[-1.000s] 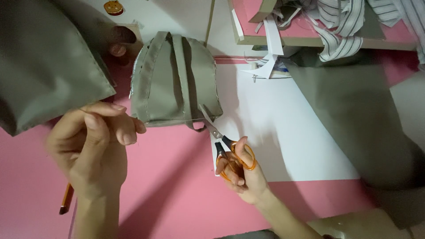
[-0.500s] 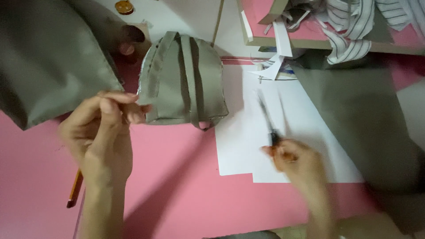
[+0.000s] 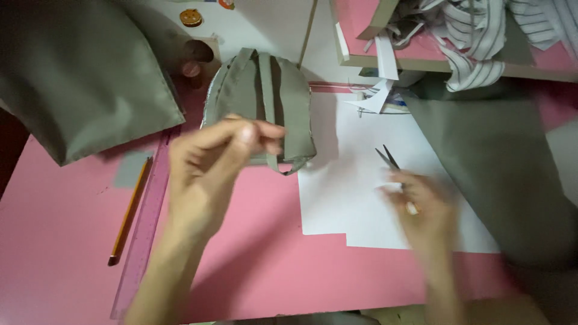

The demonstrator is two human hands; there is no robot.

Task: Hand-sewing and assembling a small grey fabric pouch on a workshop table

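Note:
A small grey-green fabric backpack (image 3: 289, 96) with two straps lies flat at the top middle of the pink table (image 3: 253, 259). My left hand (image 3: 211, 168) hovers over its lower edge, thumb and fingertips pinched together; I cannot tell whether anything thin is between them. My right hand (image 3: 424, 216), blurred, rests on a white paper sheet (image 3: 343, 198) and covers the handles of a pair of scissors (image 3: 388, 157). The scissors' shut blades stick out towards the far side.
A large grey-green cloth (image 3: 78, 78) fills the top left and another (image 3: 500, 174) lies at the right. A pencil (image 3: 128, 210) and a pink ruler (image 3: 147, 222) lie at the left. Striped cloth (image 3: 481, 42) and paper scraps sit in a tray at the top right.
My right hand took the scissors from the backpack's lower edge down onto the white paper to the right. My left hand shifted right, from beside the backpack to over its lower edge.

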